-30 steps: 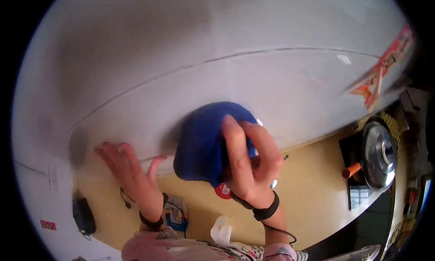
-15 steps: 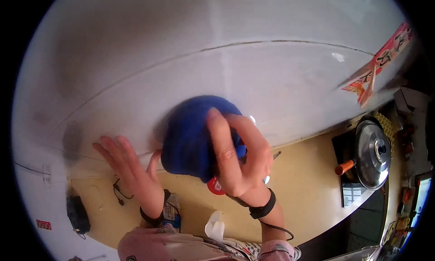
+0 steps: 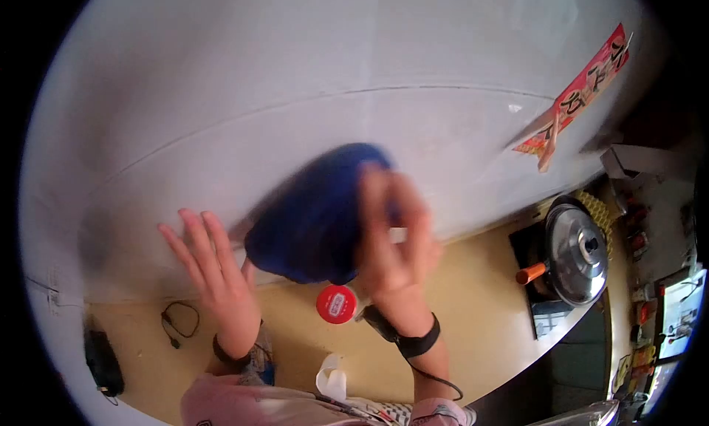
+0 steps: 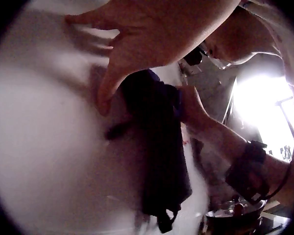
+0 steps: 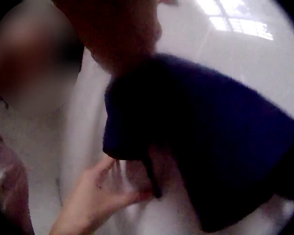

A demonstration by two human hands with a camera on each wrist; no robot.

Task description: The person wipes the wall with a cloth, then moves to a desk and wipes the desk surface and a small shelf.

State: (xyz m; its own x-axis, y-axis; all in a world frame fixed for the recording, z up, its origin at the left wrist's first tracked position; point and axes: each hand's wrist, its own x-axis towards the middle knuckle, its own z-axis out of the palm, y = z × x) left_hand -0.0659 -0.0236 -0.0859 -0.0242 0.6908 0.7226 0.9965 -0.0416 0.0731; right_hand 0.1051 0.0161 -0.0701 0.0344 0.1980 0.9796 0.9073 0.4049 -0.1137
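Note:
A dark blue cloth [image 3: 314, 212] lies bunched against the white wall [image 3: 295, 71], just above the counter. My right hand [image 3: 399, 249], blurred in the head view, grips the cloth from its right side with bent fingers. Part of the cloth hangs down with a small loop at its corner in the left wrist view. To the left, my left hand [image 3: 214, 278] has its fingers spread and extended at the wall. Its thumb is partly hidden by the cloth's left edge in the head view. The right wrist view shows the left hand [image 5: 95, 196] beyond the cloth.
Below the cloth, a red-lidded jar [image 3: 337, 305] stands on the yellowish counter [image 3: 295, 337]. A lidded pan [image 3: 580, 252] with an orange handle sits at right. A black cable [image 3: 179, 324] and a dark device [image 3: 102, 363] lie left. A red paper banner [image 3: 580, 93] hangs on the wall.
The head view has shifted, carrying pan and banner leftward. The cloth has risen relative to the red lid, uncovering more of it. The left hand has come nearer the cloth, its thumb now partly hidden.

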